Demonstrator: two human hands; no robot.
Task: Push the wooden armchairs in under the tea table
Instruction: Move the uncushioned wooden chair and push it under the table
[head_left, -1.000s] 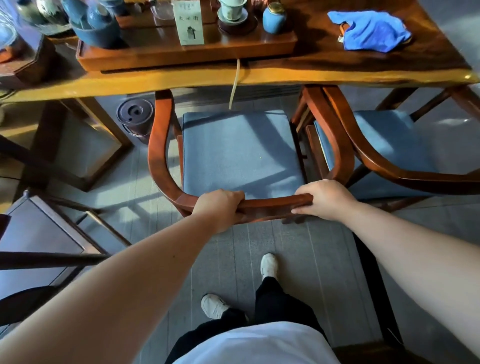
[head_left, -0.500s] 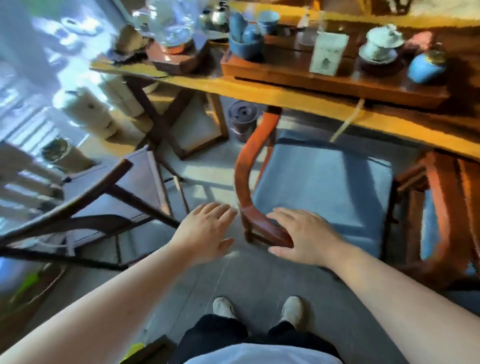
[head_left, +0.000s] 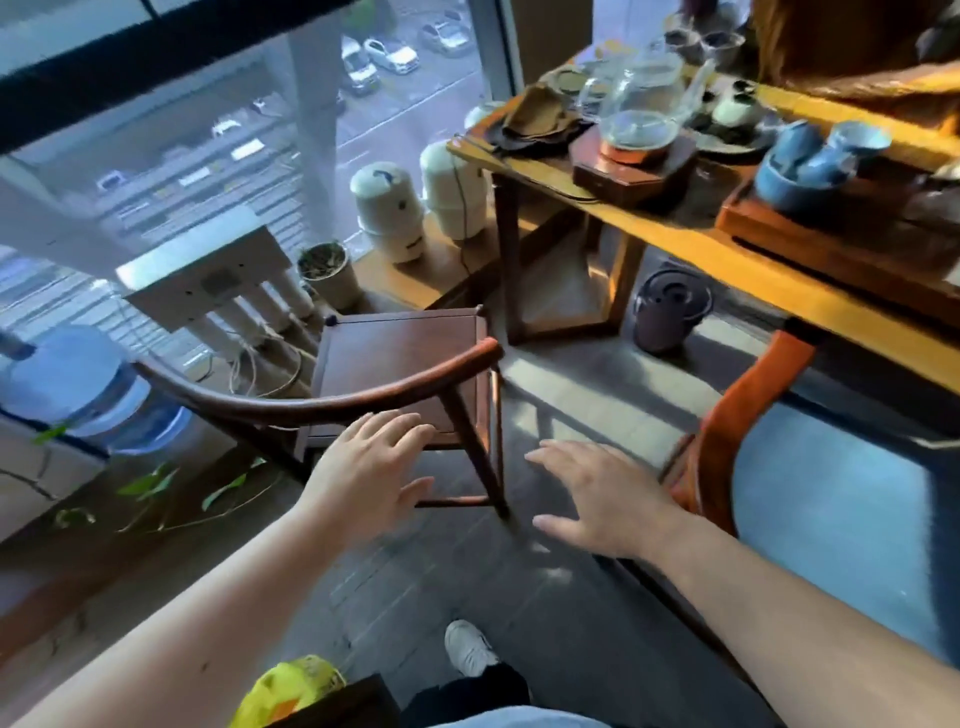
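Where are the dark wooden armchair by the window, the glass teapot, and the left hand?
dark wooden armchair (head_left: 400, 358): head view, on its bare seat.
glass teapot (head_left: 647, 91): head view, on its clear body.
left hand (head_left: 371, 467): head view, on the back of the open hand.

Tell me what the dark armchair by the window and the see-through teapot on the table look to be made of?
The dark armchair looks like solid wood with a smooth, deep-brown finish: faint sheen on the curved rail and flat seat. The teapot seems to be clear glass; the things behind it show through and its rim glints.

Dark-brown armchair (head_left: 405, 358); reddish armchair's blue cushion (head_left: 831, 499).
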